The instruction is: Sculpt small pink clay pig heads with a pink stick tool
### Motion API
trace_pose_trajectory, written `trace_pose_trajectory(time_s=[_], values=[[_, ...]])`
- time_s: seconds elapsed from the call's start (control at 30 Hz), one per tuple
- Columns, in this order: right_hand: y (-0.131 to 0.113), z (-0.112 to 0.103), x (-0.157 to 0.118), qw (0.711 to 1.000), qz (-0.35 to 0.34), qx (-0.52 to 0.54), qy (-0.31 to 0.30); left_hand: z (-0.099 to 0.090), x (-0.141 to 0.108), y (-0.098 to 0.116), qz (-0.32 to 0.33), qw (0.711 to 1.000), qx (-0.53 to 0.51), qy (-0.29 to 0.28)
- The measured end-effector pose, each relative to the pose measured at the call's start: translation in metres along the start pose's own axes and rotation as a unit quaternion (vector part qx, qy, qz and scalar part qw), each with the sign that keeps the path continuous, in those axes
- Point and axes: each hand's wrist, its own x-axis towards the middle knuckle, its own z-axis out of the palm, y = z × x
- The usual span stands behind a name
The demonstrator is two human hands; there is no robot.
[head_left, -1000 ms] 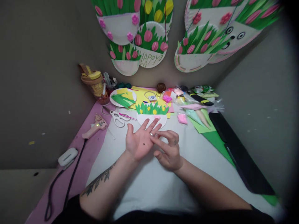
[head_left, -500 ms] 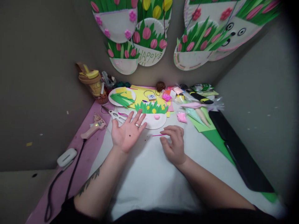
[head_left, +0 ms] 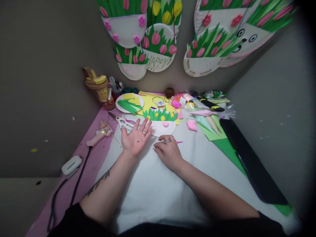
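Note:
My left hand (head_left: 135,140) is palm up with its fingers spread, and a tiny black bit (head_left: 138,141) lies on the palm. My right hand (head_left: 170,152) is just to its right, palm down over the white sheet (head_left: 158,194), fingers curled and slightly apart. At its fingertips is a tiny dark speck (head_left: 153,148) on the sheet. A thin pink stick (head_left: 180,142) shows behind the right hand, partly hidden by it. Beyond both hands lies a white paper-plate piece (head_left: 155,127) with green paper grass (head_left: 158,115), yellow tulips and a pink lump (head_left: 165,124).
Scissors (head_left: 120,121), a glue gun (head_left: 101,135) and a white case (head_left: 71,165) lie left. Pink clay (head_left: 192,125), piping bags (head_left: 209,123) and a long black object (head_left: 254,161) are right. A cup (head_left: 100,92) stands back left; plate crafts (head_left: 158,59) hang on the wall.
My right hand has moved left from the pink stick towards the speck on the sheet. My left hand has stayed palm up with the black bit. The view has shifted slightly.

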Motion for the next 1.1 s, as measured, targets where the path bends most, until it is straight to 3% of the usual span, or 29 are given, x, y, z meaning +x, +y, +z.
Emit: trace_pose_trajectory(time_s=[0.13, 0.3, 0.53, 0.8, 0.93, 1.0, 1.1], values=[[0.001, -0.001, 0.001, 1.0, -0.019, 0.007, 0.022, -0.004, 0.003, -0.003, -0.007, 1.0, 0.009, 0.006], [-0.011, -0.014, -0.001, 0.989, -0.05, 0.065, 0.121, 0.0, -0.004, -0.016, -0.057, 0.998, -0.019, 0.006], [-0.026, -0.015, 0.0, 0.989, -0.02, 0.097, 0.107, 0.01, -0.019, -0.039, -0.144, 0.989, -0.033, 0.016], [-0.028, -0.014, -0.001, 0.99, -0.013, 0.105, 0.094, 0.01, -0.024, -0.047, -0.156, 0.987, 0.029, 0.04], [-0.015, -0.024, -0.001, 0.988, 0.002, 0.093, 0.123, 0.009, -0.026, -0.046, -0.12, 0.981, 0.15, 0.039], [-0.005, -0.03, -0.001, 0.987, 0.002, 0.057, 0.149, 0.006, -0.026, -0.045, -0.101, 0.959, 0.263, 0.021], [0.007, -0.035, -0.001, 0.987, -0.023, 0.015, 0.159, 0.001, -0.026, -0.043, -0.129, 0.921, 0.368, -0.006]])
